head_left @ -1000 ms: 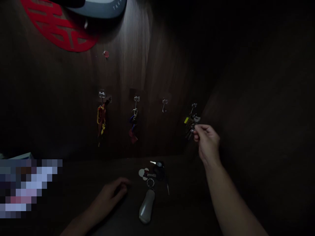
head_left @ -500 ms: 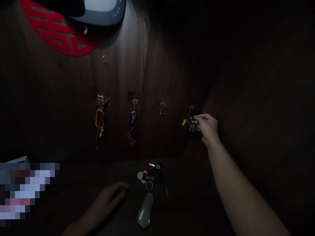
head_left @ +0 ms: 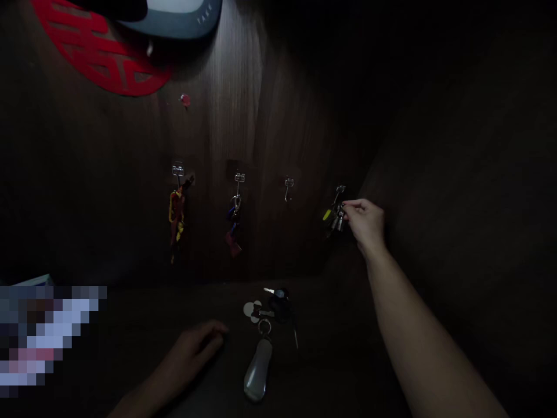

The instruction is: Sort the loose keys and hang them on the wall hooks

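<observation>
My right hand (head_left: 366,222) pinches a bunch of keys (head_left: 338,219) at the rightmost wall hook (head_left: 340,190). A yellow-green tag (head_left: 326,215) hangs with those keys; whether their ring sits on the hook is too dark to tell. Resting on the dark surface at lower left, my left hand (head_left: 198,348) is empty, with thumb and forefinger apart. To its right lies another set of keys (head_left: 278,302) with a white bow-trimmed charm (head_left: 251,312), a metal ring (head_left: 264,327) and a long grey, glossy fob (head_left: 258,371).
Red-and-yellow cords (head_left: 176,217) hang from the left hook. A blue and dark red keyring (head_left: 234,223) hangs on the second. The third hook (head_left: 289,188) is bare. Above are a red cut-out ornament (head_left: 126,75) and a cap (head_left: 187,26). A pixelated patch (head_left: 47,342) covers the lower left.
The keys at my right hand have swung slightly, while that hand stays at the rightmost hook. My left hand keeps its place. The view has tilted a little.
</observation>
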Available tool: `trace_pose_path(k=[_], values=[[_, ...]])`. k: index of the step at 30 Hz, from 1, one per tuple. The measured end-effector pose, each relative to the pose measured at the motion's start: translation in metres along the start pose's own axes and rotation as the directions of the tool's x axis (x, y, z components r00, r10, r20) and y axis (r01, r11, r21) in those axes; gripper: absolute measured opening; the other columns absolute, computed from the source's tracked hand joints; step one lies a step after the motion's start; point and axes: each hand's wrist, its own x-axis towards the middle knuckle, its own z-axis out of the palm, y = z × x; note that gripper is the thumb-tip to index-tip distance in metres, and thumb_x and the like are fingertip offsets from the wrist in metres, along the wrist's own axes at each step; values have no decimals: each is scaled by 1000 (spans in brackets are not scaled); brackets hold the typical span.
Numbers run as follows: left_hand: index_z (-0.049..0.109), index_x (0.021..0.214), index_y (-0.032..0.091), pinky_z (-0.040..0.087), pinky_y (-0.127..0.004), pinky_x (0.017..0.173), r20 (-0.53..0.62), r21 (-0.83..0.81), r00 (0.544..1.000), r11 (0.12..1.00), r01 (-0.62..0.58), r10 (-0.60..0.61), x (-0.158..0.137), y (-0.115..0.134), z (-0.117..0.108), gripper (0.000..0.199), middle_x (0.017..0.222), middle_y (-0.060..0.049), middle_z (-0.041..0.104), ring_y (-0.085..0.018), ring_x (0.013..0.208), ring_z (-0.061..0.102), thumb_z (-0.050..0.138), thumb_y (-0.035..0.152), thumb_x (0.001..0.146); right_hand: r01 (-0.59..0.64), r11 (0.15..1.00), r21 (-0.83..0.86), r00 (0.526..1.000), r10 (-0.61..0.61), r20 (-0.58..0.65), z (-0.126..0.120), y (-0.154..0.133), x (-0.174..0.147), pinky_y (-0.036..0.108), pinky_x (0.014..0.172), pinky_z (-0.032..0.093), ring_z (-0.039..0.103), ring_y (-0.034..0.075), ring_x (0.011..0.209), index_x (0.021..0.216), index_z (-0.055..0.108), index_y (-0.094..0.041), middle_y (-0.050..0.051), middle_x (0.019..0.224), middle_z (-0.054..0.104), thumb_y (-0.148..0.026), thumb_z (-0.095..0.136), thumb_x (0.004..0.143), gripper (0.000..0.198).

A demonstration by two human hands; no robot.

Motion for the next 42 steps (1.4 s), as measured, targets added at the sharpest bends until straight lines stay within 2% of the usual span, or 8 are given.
trace_pose_path(k=[9, 17, 20, 25, 29, 32, 35, 42], values=[[64, 95, 27, 47, -25, 79, 22, 24, 1000, 1000, -17, 17, -1, 0, -1, 20, 97, 2, 70, -19, 91, 63, 48, 34, 86, 144, 882, -448, 988, -157, 8, -5, -4, -8, 28, 55, 39, 55, 18, 59, 77, 68, -18, 2, 64, 62, -33, 56, 69, 22], [63, 96, 26, 46, -27, 83, 7, 28, 1000, 999, -19, 19, -2, -2, -1, 19, 98, 1, 70, -19, 91, 63, 49, 33, 86, 65, 840, -538, 990, -121, -69, 5, -7, -19, 31, 59, 41, 50, 17, 57, 86, 62, -21, -1, 62, 55, -33, 58, 70, 21], [64, 96, 27, 46, -27, 82, 7, 19, 1000, 1000, -22, 22, -3, -2, -1, 19, 97, 2, 70, -19, 90, 63, 50, 33, 85, 147, 850, -506, 973, -216, -81, 7, 2, -28, 35, 67, 45, 52, 19, 66, 97, 62, -19, 0, 68, 53, -33, 56, 72, 28], [63, 96, 26, 46, -26, 81, 18, 9, 999, 999, -40, 40, -2, -5, -1, 19, 97, 1, 69, -18, 91, 63, 48, 31, 87, 330, 885, -330, 924, -374, -80, 6, 27, -59, 33, 69, 50, 54, 14, 70, 117, 57, -20, 8, 102, 52, -23, 51, 76, 42], [64, 96, 26, 47, -26, 79, 9, 15, 1000, 999, -28, 28, -2, -5, -1, 19, 97, 2, 69, -18, 89, 63, 48, 31, 86, 394, 894, -212, 916, -401, 12, 5, 39, -93, 30, 68, 53, 54, 20, 102, 121, 55, -24, 10, 123, 46, -22, 50, 79, 43], [64, 97, 26, 46, -25, 80, 5, 20, 1000, 1000, -9, 9, -2, -5, 0, 19, 98, 2, 70, -18, 90, 63, 48, 31, 86, 368, 917, -156, 928, -352, 120, 6, 44, -118, 31, 76, 53, 51, 21, 110, 120, 56, -25, 9, 125, 47, -22, 48, 82, 39], [64, 97, 27, 47, -25, 80, 3, 28, 1000, 1000, -8, 8, -2, -6, 0, 20, 97, 2, 70, -17, 89, 63, 48, 32, 87, 316, 942, -114, 918, -273, 289, 7, 52, -141, 33, 80, 52, 53, 20, 109, 114, 59, -25, 8, 119, 53, -21, 46, 84, 33], [63, 99, 26, 47, -26, 81, 11, 31, 1000, 999, -16, 16, -1, -9, 1, 21, 99, 1, 69, -18, 91, 63, 47, 33, 87, 184, 973, -137, 813, -72, 577, 9, 76, -173, 32, 77, 49, 61, 20, 90, 88, 66, -22, 6, 93, 65, -22, 45, 84, 22]])
